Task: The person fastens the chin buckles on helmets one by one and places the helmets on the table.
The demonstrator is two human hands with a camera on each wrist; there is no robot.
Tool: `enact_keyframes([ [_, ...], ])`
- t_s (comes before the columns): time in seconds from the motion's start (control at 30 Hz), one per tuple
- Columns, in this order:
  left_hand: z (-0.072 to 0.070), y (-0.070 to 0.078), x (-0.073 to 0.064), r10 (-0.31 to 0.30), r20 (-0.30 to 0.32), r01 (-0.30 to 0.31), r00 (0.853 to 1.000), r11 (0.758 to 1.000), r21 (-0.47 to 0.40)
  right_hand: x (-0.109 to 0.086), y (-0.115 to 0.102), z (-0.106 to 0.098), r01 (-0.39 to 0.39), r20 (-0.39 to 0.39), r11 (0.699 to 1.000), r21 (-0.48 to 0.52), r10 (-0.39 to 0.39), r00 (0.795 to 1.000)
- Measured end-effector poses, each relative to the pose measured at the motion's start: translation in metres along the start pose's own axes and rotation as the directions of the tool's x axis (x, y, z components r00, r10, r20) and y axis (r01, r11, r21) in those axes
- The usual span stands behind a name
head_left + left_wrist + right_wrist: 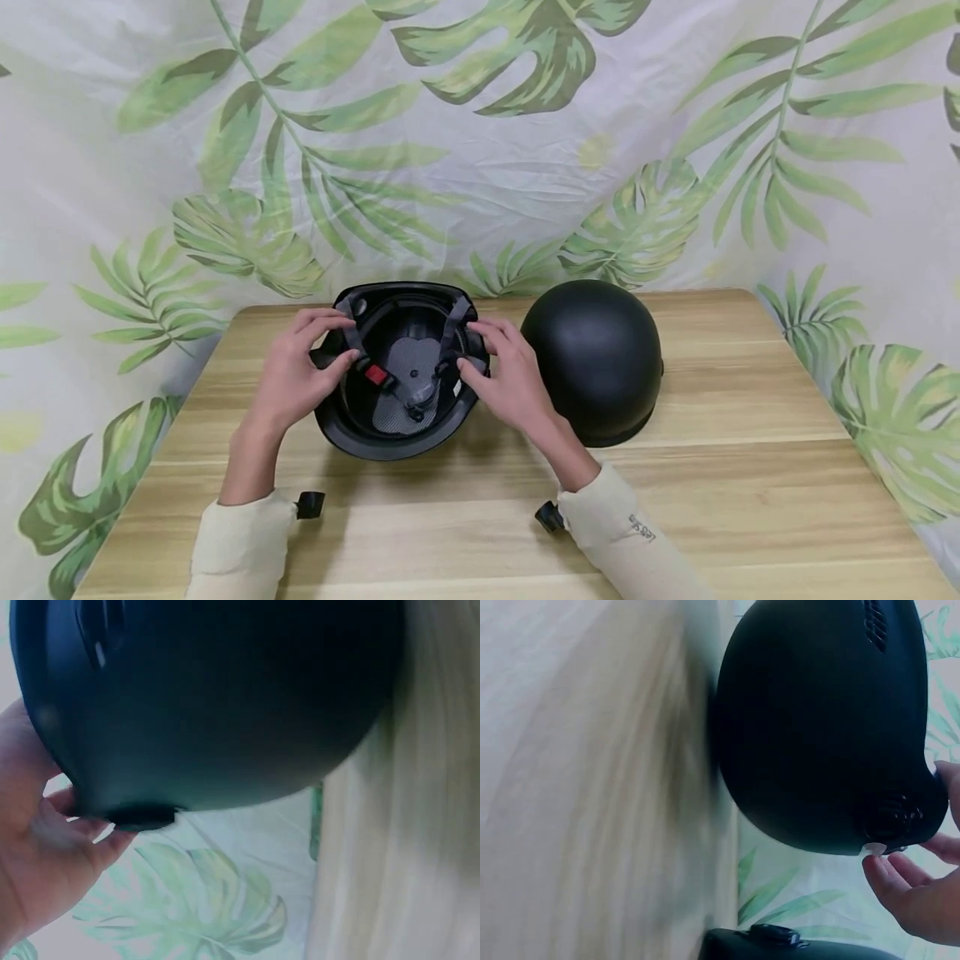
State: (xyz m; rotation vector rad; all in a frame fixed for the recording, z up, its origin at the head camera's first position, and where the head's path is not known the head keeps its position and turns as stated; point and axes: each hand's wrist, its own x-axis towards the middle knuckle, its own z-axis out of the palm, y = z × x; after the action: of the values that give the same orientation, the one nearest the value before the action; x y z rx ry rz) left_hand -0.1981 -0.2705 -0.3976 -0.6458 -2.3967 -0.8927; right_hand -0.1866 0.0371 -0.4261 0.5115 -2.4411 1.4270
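Observation:
A black helmet lies upturned, its inside facing me, with a grey mesh pad at the bottom. My left hand grips its left rim, thumb and fingers beside the dark chin strap with a red buckle. On the opposite side, my right hand pinches the rim near the other strap. The left wrist view shows the smooth outer shell close over the wooden table. Vent slots mark the shell in the right wrist view.
Just right of it, a second black helmet sits dome up on the wooden table. Behind the table hangs a leaf-patterned cloth. Small black clips stick out from both sleeves.

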Motion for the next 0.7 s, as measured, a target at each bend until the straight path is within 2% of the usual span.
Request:
enact_keyframes([
  [0.13,0.001,-0.006,-0.003,-0.051,-0.014,0.052,0.999,0.999,0.017,-0.001,0.006,0.002,-0.030,-0.009,0.999,0.037,0.030,0.999],
  [0.3,0.002,-0.013,-0.004,-0.131,-0.005,0.131,0.991,0.991,-0.023,0.000,0.011,0.005,-0.054,-0.005,0.997,0.050,0.054,0.999],
  [0.47,0.002,-0.015,-0.004,-0.168,-0.005,0.168,0.986,0.984,-0.057,-0.001,0.013,0.006,-0.099,0.020,0.993,0.059,0.098,0.995],
  [0.7,0.001,-0.017,-0.007,-0.194,0.011,0.194,0.981,0.981,-0.025,-0.003,0.018,0.007,-0.127,0.037,0.989,0.072,0.125,0.991],
])
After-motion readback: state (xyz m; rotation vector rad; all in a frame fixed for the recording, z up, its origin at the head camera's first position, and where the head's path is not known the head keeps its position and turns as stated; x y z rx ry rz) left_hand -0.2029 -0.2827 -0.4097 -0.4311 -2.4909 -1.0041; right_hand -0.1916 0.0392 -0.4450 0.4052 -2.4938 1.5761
